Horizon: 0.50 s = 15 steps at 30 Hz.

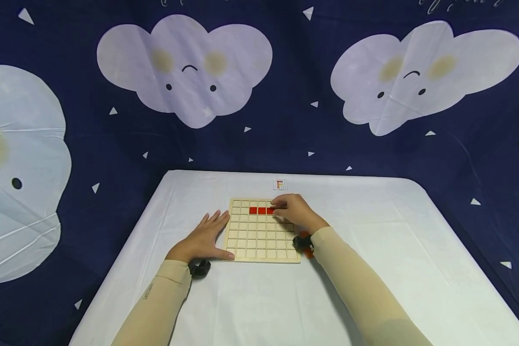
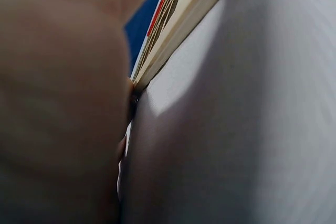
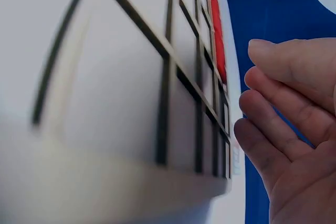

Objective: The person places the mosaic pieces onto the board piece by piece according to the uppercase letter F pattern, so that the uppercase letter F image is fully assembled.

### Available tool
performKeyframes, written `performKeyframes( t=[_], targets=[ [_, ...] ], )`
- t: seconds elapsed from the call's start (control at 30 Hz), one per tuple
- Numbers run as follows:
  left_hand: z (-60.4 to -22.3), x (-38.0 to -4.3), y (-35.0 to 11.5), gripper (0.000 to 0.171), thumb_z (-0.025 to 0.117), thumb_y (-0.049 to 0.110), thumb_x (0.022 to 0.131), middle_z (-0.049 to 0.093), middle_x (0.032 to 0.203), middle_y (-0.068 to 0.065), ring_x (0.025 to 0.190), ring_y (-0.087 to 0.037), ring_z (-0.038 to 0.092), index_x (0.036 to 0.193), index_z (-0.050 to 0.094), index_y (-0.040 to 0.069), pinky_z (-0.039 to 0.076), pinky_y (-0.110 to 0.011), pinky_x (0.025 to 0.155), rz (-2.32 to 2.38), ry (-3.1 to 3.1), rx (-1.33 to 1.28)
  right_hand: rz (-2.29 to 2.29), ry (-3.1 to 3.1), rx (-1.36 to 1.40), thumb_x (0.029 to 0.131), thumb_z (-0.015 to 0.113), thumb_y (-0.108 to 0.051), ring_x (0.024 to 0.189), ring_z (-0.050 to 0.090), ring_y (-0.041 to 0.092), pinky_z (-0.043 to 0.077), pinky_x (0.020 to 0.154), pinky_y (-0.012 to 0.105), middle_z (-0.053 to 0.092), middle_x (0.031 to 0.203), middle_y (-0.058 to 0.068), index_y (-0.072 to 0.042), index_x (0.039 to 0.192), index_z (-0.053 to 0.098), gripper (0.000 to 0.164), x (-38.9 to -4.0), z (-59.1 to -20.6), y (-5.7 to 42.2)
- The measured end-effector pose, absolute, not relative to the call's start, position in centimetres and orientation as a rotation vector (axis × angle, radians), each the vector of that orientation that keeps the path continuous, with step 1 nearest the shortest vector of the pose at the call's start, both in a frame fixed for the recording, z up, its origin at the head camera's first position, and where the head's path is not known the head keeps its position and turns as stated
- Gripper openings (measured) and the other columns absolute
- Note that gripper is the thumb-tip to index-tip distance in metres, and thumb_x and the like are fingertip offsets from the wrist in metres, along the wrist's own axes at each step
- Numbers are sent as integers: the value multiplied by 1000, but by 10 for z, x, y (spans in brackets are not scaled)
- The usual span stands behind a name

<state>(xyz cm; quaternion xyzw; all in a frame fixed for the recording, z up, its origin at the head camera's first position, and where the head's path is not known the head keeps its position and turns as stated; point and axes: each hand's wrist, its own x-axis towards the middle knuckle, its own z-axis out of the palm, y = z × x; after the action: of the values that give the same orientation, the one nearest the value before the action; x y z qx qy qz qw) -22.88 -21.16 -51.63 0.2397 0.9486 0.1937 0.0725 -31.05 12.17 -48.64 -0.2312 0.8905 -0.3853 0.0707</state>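
A pale wooden grid board (image 1: pixel 251 242) lies on the white table. Three red square tiles (image 1: pixel 261 210) sit side by side in its second row from the far edge. My left hand (image 1: pixel 204 236) rests flat with spread fingers along the board's left edge, its thumb by the near left corner. Over the far right part of the board is my right hand (image 1: pixel 297 210), fingertips right at the rightmost red tile. In the right wrist view the fingers (image 3: pixel 268 116) are relaxed and slightly bent, with the thumb (image 3: pixel 283 56) above them and nothing showing between.
Orange-red pieces (image 1: pixel 309 254) lie beside the board's right edge, partly hidden under the right wrist. A small printed card with a coloured grid pattern (image 1: pixel 279 184) lies beyond the board. Behind the table (image 1: pixel 372 216) hangs a dark blue cloth with clouds (image 1: pixel 186 67).
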Motion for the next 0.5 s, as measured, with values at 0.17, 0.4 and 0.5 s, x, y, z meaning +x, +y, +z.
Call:
performKeyframes(
  t=[0.17,0.4,0.5],
  targets=[
    [-517,-229,-211,139,81,80,68,19,173,-11,160,-30,7,167,23,1,0,-49,127,580,2851,730,-1190,2700,-642,101,75,-14,120,65,28,54,102,45,71,127,6,-5,132,73,32,-304,-477,136],
    [-516,-229,-211,139,81,80,69,19,173,-11,160,-31,7,167,23,1,1,-49,127,588,2843,732,-1204,2740,-598,99,77,-15,123,63,33,49,107,52,70,130,8,-6,129,75,31,-301,-471,160],
    [-515,-228,-211,139,81,80,69,18,173,-11,160,-31,7,167,22,1,0,-49,127,593,2839,727,-1189,2745,-582,99,77,-16,124,63,32,48,108,52,70,131,8,-5,130,74,33,-300,-472,171]
  ],
)
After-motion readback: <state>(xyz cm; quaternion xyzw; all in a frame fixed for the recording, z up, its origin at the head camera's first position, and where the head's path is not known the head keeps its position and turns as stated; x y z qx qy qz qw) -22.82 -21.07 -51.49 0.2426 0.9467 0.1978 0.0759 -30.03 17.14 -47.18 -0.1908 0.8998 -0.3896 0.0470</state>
